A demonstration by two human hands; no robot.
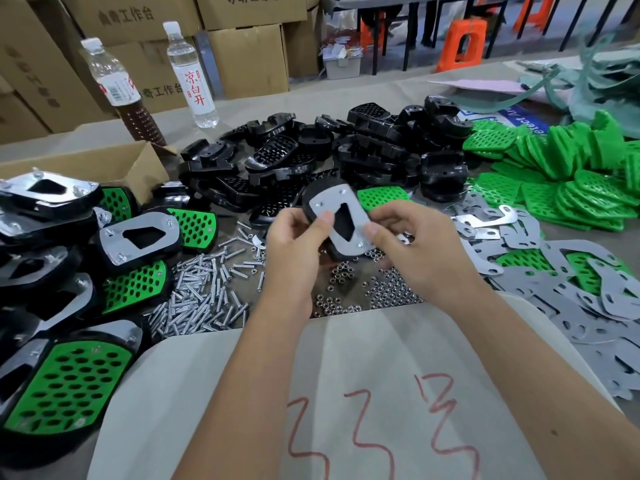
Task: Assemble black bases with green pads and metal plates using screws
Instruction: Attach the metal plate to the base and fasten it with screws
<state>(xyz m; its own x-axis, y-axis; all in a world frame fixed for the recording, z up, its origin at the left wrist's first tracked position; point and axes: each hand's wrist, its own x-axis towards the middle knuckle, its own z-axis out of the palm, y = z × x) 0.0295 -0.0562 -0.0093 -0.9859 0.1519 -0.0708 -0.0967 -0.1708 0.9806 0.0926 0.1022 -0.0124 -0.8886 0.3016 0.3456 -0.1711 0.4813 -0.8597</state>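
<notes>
A black base [313, 197] with a metal plate [341, 216] laid on it is held up over the table centre. My left hand [298, 247] grips its left side, thumb on the plate. My right hand [412, 247] pinches the plate's lower right corner. Loose screws [204, 292] lie in a heap below left, and small nuts [377, 289] are scattered under my hands. Bare black bases [346, 154] are piled behind. Green pads [568, 174] are stacked at right, with flat metal plates [588, 306] spread in front of them.
Finished assemblies [69, 271] with green pads and plates are stacked at left beside an open cardboard box [104, 164]. Two bottles [192, 74] stand at the back left before stacked cartons. A white cloth [346, 393] with red marks covers my lap.
</notes>
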